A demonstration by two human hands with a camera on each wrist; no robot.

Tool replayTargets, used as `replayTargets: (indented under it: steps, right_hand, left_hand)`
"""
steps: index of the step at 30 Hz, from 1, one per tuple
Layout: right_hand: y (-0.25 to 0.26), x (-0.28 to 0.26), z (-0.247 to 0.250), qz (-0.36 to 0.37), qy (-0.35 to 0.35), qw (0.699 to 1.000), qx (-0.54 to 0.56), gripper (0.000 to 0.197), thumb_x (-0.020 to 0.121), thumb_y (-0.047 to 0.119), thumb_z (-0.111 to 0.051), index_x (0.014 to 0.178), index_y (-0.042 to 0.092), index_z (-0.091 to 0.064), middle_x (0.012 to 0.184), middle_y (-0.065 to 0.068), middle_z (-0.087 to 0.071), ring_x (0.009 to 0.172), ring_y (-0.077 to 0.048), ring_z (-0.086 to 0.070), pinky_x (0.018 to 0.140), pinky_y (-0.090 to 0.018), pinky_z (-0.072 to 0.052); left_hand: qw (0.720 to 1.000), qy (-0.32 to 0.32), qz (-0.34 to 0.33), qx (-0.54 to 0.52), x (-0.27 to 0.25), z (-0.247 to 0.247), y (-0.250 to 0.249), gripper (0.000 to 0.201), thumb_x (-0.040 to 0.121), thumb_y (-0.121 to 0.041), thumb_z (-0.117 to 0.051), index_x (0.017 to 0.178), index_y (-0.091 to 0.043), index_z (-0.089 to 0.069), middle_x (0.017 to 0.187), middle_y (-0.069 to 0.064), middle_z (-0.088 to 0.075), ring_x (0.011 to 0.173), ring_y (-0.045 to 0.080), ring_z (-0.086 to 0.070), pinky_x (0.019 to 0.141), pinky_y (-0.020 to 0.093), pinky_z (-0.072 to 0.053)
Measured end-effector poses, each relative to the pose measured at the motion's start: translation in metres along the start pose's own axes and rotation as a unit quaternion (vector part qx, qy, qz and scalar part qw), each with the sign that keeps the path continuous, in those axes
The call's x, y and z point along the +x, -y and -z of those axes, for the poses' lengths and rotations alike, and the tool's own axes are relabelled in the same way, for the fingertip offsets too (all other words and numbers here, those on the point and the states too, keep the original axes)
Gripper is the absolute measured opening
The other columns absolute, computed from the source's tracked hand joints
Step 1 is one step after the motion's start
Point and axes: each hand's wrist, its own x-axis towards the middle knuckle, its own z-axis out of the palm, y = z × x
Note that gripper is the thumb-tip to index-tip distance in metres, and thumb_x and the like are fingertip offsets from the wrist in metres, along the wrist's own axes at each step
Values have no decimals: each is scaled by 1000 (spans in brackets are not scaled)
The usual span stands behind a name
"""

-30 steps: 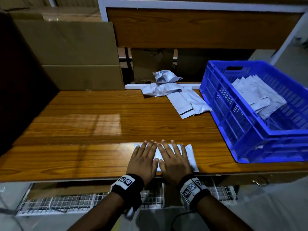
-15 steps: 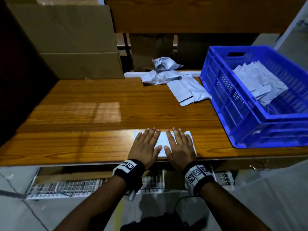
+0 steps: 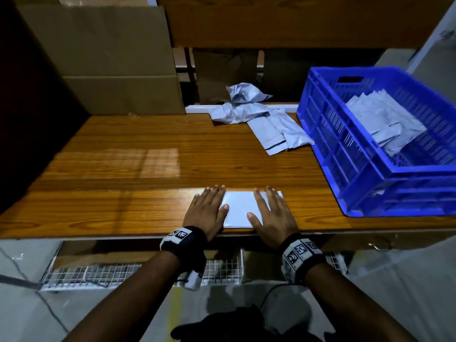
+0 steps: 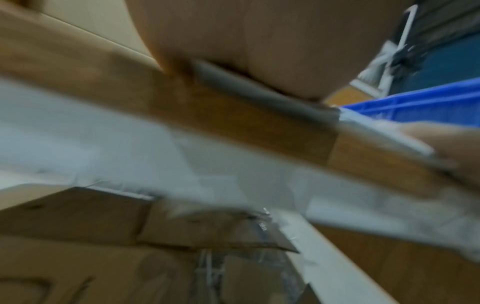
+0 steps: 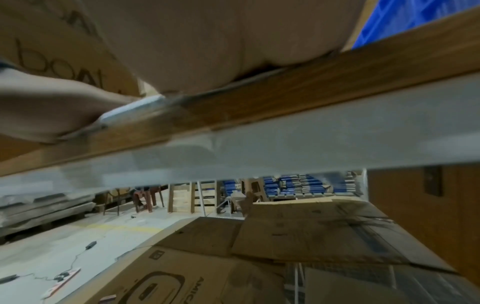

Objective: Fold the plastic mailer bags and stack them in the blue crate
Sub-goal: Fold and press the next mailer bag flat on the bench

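At the near edge of the wooden desk (image 3: 123,169) a folded white mailer bag (image 3: 238,209) lay flat, and the person pressed it down with both hands. The left hand (image 3: 207,209) covered its left end and the right hand (image 3: 270,213) its right end, each with fingers straight and spread, palms down, a bare strip of the bag showing between them. Toward the far edge lay a loose heap of unfolded mailer bags (image 3: 261,119), some crumpled, some flat, close against the left wall of the blue crate (image 3: 328,134). The crate stood at the right side of the desk, holding a stack of folded bags (image 3: 385,124). A cardboard box (image 3: 111,58) stood at the far left corner.
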Motion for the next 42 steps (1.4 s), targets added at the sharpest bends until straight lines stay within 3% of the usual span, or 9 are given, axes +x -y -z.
replayTargets:
  steps: [10,15,18,20,22,25,30,36,42]
  right_hand:
    - [3,-4,-1,-16,-21,999,-43,77,92,68,-15,155,23,-16,158,-18,-24,146,-33,-21,117,-52,-13]
    - [-13,-5,18,28,92,995,-12,109,75,91,-23,152,26,19,158,-8,24,147,-24,21,119,-46,9]
    - [-28,-16,29,91,135,986,-34,113,80,59,-62,152,24,18,158,-10,27,146,-28,20,121,-43,1]
    - [-35,-20,39,45,160,984,69,89,85,25,-67,153,35,-11,163,-7,-3,148,-30,-14,117,-44,-26]
    - [-41,-21,56,33,136,972,190,46,87,23,-67,128,38,-53,135,-1,-50,121,-26,-53,99,-45,-46]
    - [-49,-20,81,84,29,972,216,12,86,16,-69,91,27,-70,83,14,-62,77,1,-59,67,-23,-43]
    - [-53,-4,84,-39,21,966,254,33,89,22,-69,118,27,-54,64,6,-53,56,-1,-50,51,-18,-34]
    - [-54,0,73,-176,26,980,91,45,92,48,-56,125,18,-46,99,-4,-65,85,-26,-62,68,-36,-51]
    - [13,-2,57,4,-60,998,-35,39,95,43,-39,124,22,-53,128,-7,-53,115,-28,-49,94,-42,-41]
  left_hand:
    - [999,0,6,44,-2,-7,3,74,90,-56,2,154,-18,-2,162,3,-7,148,18,-1,120,37,-3]
    - [994,14,-96,52,-10,-2,22,82,91,-70,-8,154,-18,2,161,1,5,148,15,8,120,40,-4]
    - [977,5,-194,89,-27,1,36,87,91,-68,-34,154,-14,-8,161,3,-5,148,19,-5,119,38,-3]
    - [974,4,-218,54,-37,10,41,73,91,-38,-47,154,-17,-16,159,0,-12,145,13,-12,118,27,-3]
    - [979,19,-198,-46,-45,22,45,66,82,-17,-44,148,-22,-35,152,-5,-33,135,5,-29,112,19,-15]
    - [967,-41,-81,-236,-44,39,43,26,84,-43,-51,100,-34,-69,100,-18,-70,91,-1,-62,78,19,-43]
    - [932,-88,105,-336,-19,37,27,30,75,-53,-65,67,-25,-61,57,-9,-55,56,6,-47,59,27,-35]
    - [966,-65,201,-150,-10,41,27,30,85,-45,-65,109,-26,-61,78,-6,-65,86,23,-65,66,28,-44]
    - [987,-127,-92,14,-6,33,-14,32,85,-34,-52,112,-18,-59,104,5,-62,98,29,-54,76,38,-43]
